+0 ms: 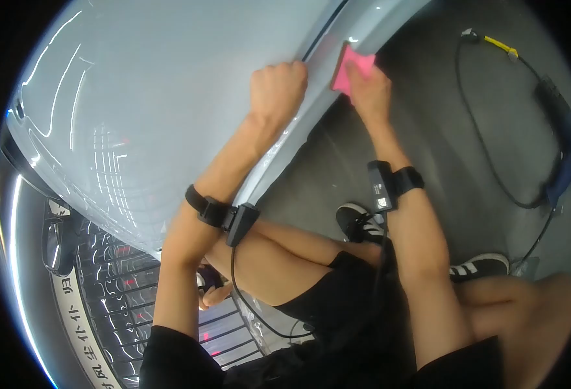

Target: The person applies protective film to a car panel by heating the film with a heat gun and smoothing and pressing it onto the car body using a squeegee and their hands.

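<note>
Near the upper middle, my left hand (278, 93) rests in a closed fist on the glossy pale blue-white car panel (169, 71), beside a dark seam. Whether anything is inside the fist is hidden. To its right, my right hand (371, 94) grips a bright pink pad (353, 70) with a brownish edge. The pad touches or hovers close to the panel's outer edge; exact contact cannot be told. Both forearms wear black straps with small black boxes and cables.
A dark blue tool (565, 172) with a black cable and yellow piece lies on the grey floor at right. Another person's hand (217, 295) shows at lower left near the metal grille. Shoes (362, 223) stand below the panel.
</note>
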The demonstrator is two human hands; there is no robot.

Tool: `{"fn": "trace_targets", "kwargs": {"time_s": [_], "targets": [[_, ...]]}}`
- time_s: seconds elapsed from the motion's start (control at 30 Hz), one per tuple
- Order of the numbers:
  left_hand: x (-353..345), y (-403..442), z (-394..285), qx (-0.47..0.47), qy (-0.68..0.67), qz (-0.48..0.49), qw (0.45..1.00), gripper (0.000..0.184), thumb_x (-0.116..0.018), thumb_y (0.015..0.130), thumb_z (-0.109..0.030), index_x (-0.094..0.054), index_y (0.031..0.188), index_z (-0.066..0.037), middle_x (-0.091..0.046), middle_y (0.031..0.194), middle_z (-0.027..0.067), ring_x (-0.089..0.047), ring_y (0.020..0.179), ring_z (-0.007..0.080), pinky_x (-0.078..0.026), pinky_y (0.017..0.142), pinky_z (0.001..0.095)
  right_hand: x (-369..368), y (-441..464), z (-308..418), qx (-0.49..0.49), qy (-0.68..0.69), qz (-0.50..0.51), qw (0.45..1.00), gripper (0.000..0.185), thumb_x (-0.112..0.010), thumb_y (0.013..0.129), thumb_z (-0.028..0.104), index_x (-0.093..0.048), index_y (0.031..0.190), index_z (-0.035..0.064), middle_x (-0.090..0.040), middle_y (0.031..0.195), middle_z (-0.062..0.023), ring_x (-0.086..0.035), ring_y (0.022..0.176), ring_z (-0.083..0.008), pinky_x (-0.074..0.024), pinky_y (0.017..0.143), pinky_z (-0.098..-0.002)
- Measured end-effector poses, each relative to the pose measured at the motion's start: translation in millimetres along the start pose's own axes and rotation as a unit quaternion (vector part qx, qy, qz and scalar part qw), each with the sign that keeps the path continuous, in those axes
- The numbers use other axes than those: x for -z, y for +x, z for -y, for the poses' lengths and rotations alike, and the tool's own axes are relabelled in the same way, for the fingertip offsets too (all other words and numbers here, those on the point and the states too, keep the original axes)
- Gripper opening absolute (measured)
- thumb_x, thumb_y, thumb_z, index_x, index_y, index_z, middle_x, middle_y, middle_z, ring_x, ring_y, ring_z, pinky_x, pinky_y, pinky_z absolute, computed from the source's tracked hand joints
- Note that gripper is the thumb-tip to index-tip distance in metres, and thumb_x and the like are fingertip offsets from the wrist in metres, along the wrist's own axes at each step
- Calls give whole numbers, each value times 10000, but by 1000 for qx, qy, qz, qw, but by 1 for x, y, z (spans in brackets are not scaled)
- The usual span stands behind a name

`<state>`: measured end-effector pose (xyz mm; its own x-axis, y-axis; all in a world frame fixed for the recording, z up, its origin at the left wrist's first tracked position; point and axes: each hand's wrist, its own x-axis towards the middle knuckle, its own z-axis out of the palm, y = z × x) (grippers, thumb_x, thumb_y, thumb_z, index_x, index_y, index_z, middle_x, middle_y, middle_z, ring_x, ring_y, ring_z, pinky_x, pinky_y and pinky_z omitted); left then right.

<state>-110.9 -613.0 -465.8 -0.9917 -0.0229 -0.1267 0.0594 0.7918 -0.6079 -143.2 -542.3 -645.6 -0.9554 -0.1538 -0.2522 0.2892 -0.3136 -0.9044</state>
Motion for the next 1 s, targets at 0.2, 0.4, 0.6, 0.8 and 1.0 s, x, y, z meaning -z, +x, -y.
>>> {"fn": "trace_targets", "kwargs": {"time_s": [0.2, 0.4, 0.6, 0.8, 1.0], "targets": [[-10, 1, 7, -26, -156, 11, 987, 148, -638, 827, -192, -631, 764, -58, -644, 687, 170, -634, 697, 410, -510, 641, 503, -13, -6, -24, 121, 18, -50, 991, 357, -718, 910, 313, -692, 922, -43, -715, 790, -172, -693, 674, -258, -519, 661, -383], [6, 14, 23, -1, -102, 113, 988, 286, -638, 892, -184, -701, 1143, -64, -728, 1041, 184, -702, 964, 329, -535, 824, 416, -27, -13, -28, 87, -33, -29, 995, 382, -663, 938, 402, -696, 1044, 37, -730, 939, -179, -712, 783, -348, -547, 705, -379], [9, 11, 33, -64, -123, 25, 990, 146, -648, 835, -166, -702, 803, -34, -660, 757, 219, -656, 723, 400, -523, 665, 471, -79, -54, -45, 45, -138, -16, 989, 509, -656, 890, 495, -737, 781, 4, -680, 761, -260, -671, 752, -471, -534, 719, -514], [6, 13, 32, -99, -139, 13, 985, 175, -645, 806, -137, -673, 691, -8, -621, 654, 232, -641, 653, 417, -528, 628, 481, -114, -110, -57, 17, -211, 83, 974, 545, -670, 892, 508, -714, 763, -20, -667, 740, -257, -662, 716, -449, -518, 665, -510], [8, 7, 34, -78, -127, 2, 989, 162, -658, 835, -149, -688, 732, -27, -653, 683, 209, -658, 656, 386, -539, 632, 465, -132, -155, -75, -14, -172, 215, 961, 522, -659, 897, 497, -734, 870, -19, -690, 727, -221, -698, 712, -389, -536, 680, -470]]}}
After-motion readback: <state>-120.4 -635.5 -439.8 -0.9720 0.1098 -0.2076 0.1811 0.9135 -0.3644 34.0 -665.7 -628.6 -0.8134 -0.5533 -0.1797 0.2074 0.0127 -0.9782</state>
